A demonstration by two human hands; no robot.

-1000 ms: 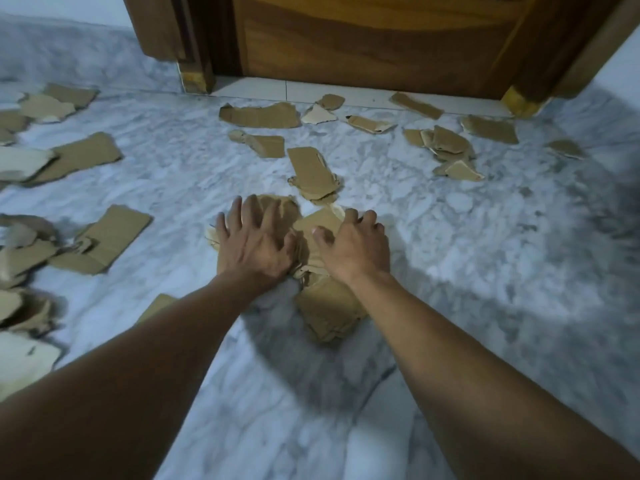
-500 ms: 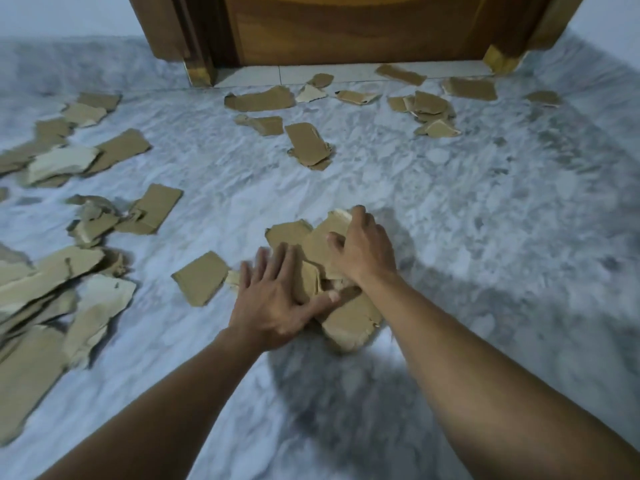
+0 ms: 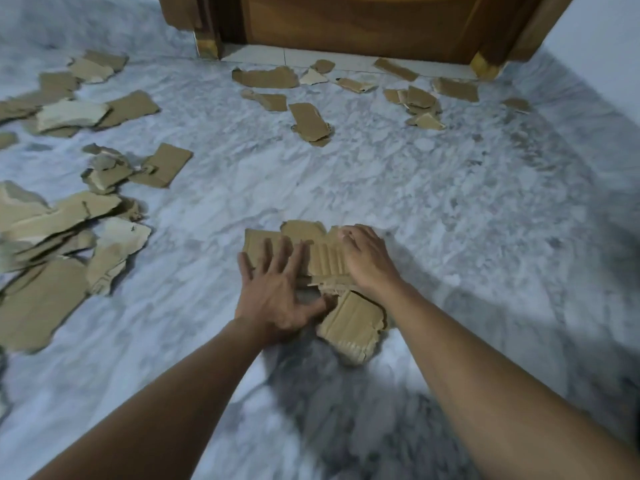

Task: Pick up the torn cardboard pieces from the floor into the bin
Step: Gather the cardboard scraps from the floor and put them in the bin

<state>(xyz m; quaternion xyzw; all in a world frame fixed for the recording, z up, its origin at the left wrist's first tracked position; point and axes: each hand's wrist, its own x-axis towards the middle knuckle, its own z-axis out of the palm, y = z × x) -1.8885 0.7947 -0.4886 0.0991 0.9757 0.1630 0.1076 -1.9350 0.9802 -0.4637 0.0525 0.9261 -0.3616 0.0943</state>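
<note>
On marble floor (image 3: 450, 209), cardboard pieces (image 3: 304, 123) litter toward wooden door (image 3: 363, 26).

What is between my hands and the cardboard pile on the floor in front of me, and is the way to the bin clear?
Nothing visible: the left hand lies flat on the cardboard pile and the right hand rests on its far edge, both touching it. The bin is not in view, so the path to it cannot be judged.

Both bare forearms are reaching forward and converging toward the centre. The left hand (image 3: 277, 299) is lying palm down with fingers spread wide and thumb angled toward the right. The right hand (image 3: 369, 259) is resting palm down, fingers curled together, just beside it.
</note>
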